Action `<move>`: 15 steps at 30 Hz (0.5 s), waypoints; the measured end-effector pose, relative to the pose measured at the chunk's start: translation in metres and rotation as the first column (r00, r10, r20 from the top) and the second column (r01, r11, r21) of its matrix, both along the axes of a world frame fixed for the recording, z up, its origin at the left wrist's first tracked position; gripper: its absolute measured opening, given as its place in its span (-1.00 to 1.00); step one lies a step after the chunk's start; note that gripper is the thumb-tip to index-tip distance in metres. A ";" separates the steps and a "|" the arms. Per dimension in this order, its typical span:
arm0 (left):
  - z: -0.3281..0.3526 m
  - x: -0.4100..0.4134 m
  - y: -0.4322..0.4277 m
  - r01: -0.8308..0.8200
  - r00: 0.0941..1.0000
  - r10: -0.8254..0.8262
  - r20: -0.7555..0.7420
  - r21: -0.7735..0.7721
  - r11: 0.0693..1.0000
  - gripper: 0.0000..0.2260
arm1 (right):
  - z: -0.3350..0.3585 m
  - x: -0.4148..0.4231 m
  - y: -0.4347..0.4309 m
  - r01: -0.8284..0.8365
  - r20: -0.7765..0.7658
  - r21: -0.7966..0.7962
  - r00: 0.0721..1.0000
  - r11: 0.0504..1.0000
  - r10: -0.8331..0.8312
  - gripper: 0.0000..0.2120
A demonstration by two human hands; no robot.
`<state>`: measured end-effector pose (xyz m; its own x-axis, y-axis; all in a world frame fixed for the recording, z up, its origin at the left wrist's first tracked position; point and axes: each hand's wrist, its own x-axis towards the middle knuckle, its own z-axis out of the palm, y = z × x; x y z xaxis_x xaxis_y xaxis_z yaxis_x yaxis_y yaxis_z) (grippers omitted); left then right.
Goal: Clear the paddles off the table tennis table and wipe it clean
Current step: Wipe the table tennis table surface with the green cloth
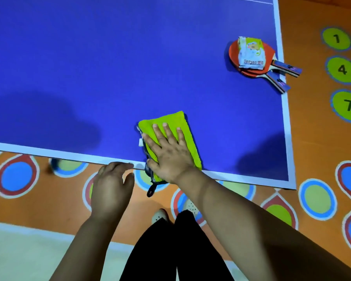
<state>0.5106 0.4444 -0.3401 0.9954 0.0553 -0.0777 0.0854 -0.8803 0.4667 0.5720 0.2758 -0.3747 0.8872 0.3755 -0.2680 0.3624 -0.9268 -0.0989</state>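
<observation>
A folded lime-green cloth (pixel 182 122) lies on the blue table tennis table (pixel 89 67) at its near edge, with a dark loop hanging over the rim. My right hand (pixel 168 151) presses flat on the cloth, fingers straight. My left hand (pixel 109 185) hovers just below the table's white near edge, fingers loosely curled and holding nothing. Two red paddles (pixel 234 55) lie stacked at the table's right edge, handles jutting out over the side. A small white and green packet (pixel 250 52) rests on top of them.
The floor (pixel 316 128) around the table is orange with coloured circles and numbered green spots on the right. My legs and light shoes (pixel 159 216) stand close to the near edge. The table's near right corner (pixel 291 183) is beside my right arm.
</observation>
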 end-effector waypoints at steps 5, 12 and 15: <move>0.008 0.008 -0.044 0.094 0.995 -0.092 0.042 -0.045 0.995 -0.83 | 0.001 -0.039 -0.063 0.009 -0.008 0.015 1.000 1.000 -0.009 -0.34; 0.020 0.015 -0.131 0.214 0.977 -0.214 0.006 -0.077 0.974 -0.79 | 0.006 -0.076 -0.178 0.214 -0.030 0.039 0.977 0.976 -0.213 -0.35; 0.022 0.016 -0.174 0.280 0.960 -0.280 -0.003 -0.061 0.958 -0.78 | 0.010 -0.082 -0.226 0.253 -0.046 0.014 0.967 0.967 -0.252 -0.35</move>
